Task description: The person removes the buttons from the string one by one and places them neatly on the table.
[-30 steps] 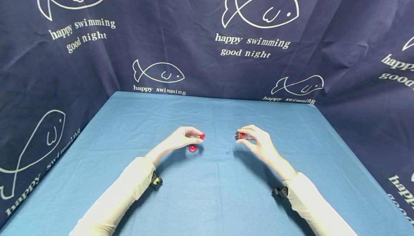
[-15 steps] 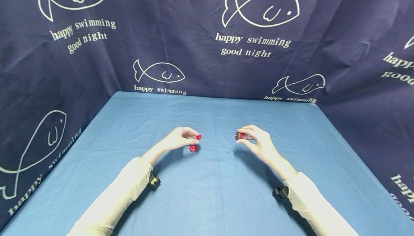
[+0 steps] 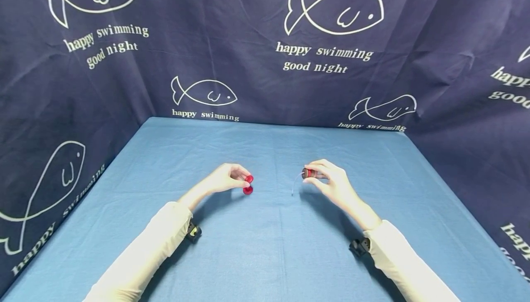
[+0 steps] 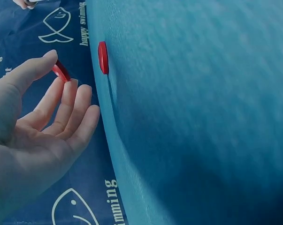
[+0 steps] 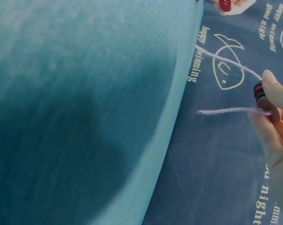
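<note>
Left hand pinches a red button between thumb tip and fingertips, other fingers loosely curved; the pinch is shallow, on the rim only, as the left wrist view shows; a second red button lies flat on the blue table just below the held one, nearly touching it in the head view.

Right hand pinches a small stack of buttons between thumb and fingers; the stack looks dark with a red one in it; two ends of pale string stick out of it toward the left hand, both loose and unsupported; the right wrist view shows one end straight, one drooping.

The hands are well apart; both are off the table, the left lower.

Risks as I see them:
- rim grip on the held button is thin; any twist and it probably flips out and drops or rolls; a flat disc on cloth is then fiddly to pick up
- string ends are limp and look frayed; getting one through a button hole would likely need a steady tip; a wobble and it misses or splits
- if the right pinch loosens, the stack may slide along the string or come off the free ends; nothing visible stops it, I see no knot
- the left hand so close to the lying button could nudge it

I cannot tell the hole count on the buttons.
</note>
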A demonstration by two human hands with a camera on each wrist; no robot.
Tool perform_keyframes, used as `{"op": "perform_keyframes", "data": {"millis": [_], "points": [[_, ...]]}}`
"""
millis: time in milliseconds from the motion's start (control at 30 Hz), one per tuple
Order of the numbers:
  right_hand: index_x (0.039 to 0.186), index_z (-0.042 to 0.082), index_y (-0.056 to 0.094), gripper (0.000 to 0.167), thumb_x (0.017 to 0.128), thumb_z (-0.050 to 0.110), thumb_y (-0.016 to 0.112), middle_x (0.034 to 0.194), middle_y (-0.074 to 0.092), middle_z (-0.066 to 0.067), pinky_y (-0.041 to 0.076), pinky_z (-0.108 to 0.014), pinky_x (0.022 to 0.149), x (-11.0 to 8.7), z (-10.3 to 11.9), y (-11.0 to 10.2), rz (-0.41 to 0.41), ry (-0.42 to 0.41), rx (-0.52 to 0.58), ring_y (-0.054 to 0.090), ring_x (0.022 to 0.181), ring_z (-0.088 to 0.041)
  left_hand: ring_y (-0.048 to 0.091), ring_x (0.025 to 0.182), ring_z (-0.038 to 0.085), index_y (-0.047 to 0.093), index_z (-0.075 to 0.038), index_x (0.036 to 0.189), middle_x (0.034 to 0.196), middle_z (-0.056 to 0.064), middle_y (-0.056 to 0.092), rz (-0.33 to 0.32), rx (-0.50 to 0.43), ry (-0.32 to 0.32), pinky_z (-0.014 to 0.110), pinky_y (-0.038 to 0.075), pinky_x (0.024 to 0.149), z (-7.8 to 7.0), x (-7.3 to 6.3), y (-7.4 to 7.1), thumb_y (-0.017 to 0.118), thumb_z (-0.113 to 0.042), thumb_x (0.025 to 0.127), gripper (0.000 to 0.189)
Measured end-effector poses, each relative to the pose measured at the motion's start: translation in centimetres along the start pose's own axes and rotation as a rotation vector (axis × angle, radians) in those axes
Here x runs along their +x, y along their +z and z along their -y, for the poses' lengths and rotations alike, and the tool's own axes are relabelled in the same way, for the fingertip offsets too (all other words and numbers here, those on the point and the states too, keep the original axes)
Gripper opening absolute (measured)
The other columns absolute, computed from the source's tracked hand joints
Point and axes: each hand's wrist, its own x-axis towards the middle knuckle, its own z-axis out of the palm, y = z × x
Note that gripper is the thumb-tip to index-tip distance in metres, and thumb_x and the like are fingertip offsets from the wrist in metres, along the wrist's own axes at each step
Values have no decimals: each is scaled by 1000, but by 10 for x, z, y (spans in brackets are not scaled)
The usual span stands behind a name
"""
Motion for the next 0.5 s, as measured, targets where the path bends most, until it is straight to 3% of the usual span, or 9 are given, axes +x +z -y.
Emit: {"op": "perform_keyframes", "data": {"millis": [500], "points": [[96,-3,69,39,60,-5,83,92,67,-12,51,-15,67,3,1,4,-23,-37,4,62,70,-21,65,79,12,67,-3,102,89,6,71,22,105,-43,27,50,75,5,-12,-14,75,-16,77,29]]}}
